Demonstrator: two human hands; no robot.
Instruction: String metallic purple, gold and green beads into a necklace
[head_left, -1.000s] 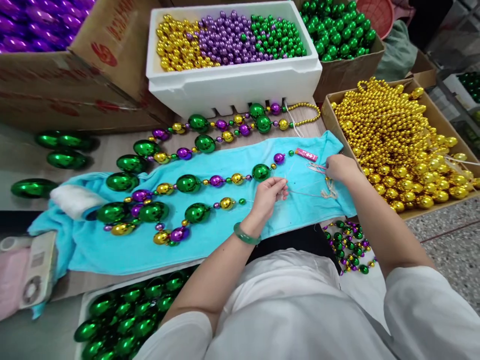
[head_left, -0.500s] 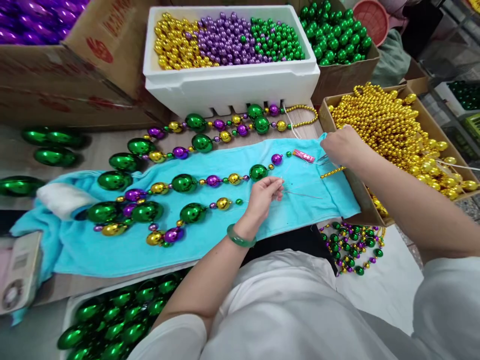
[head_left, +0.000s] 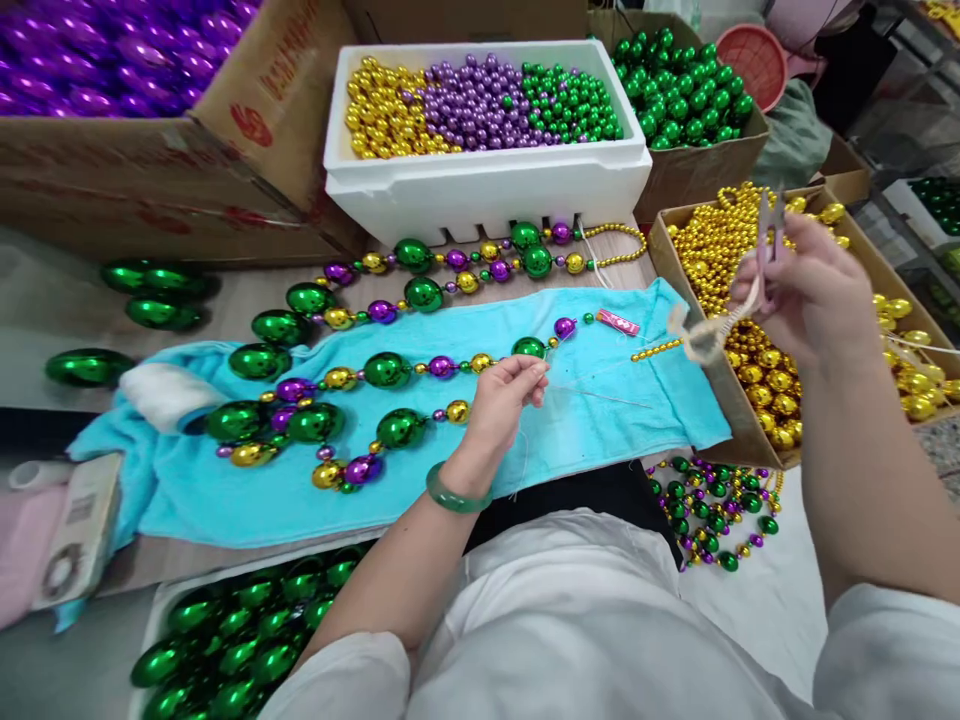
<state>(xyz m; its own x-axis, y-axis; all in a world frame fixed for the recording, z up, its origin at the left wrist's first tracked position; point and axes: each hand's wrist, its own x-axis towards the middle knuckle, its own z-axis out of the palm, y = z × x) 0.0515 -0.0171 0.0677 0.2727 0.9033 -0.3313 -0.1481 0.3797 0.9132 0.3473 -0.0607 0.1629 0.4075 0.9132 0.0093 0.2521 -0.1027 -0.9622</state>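
My left hand [head_left: 506,400], a green bangle at its wrist, is closed in a pinch on a thin clear thread [head_left: 523,440] above the blue towel [head_left: 420,490]. A strand of green, gold and purple beads [head_left: 386,370] lies looped on the towel beside it. At the right, my right hand [head_left: 810,280] is raised and closed around small scissors [head_left: 771,240], blades up and apart, with a pale cloth-like cord [head_left: 709,340] hanging from them. Below my left fingers a thin needle-like wire [head_left: 604,397] rests on the towel. Near it lie a small pink-red labelled piece [head_left: 617,322] and a short gold bead string [head_left: 656,350].
A white foam box [head_left: 487,190] of sorted small beads stands behind the towel. Cardboard boxes hold purple beads [head_left: 120,60], green beads [head_left: 682,90] and gold bead chains [head_left: 705,240]. A white thread spool [head_left: 169,395] lies left; large green beads [head_left: 240,620] fill a front tray.
My right hand has risen from the towel's right end and now holds the scissors up over the gold bead box. My left hand keeps its pinch, slightly shifted left. The view has moved slightly.
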